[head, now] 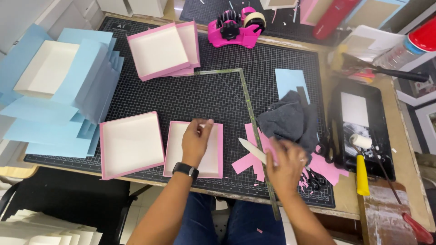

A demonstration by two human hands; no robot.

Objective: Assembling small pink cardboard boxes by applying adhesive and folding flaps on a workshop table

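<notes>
At the frame's centre a cutting mat (190, 97) is covering the table. Low on it, two box trays are lying side by side: the larger tray (131, 144) left, the smaller tray (194, 149) right, with the left hand (196, 140) resting on the latter. Right of that, the right hand (285, 167) is lying over paper scraps (247, 161), with a folding tool (252, 150) in it. A cloth (289, 120) is sitting just above. A tape dispenser (237, 27) is standing at the top centre.
</notes>
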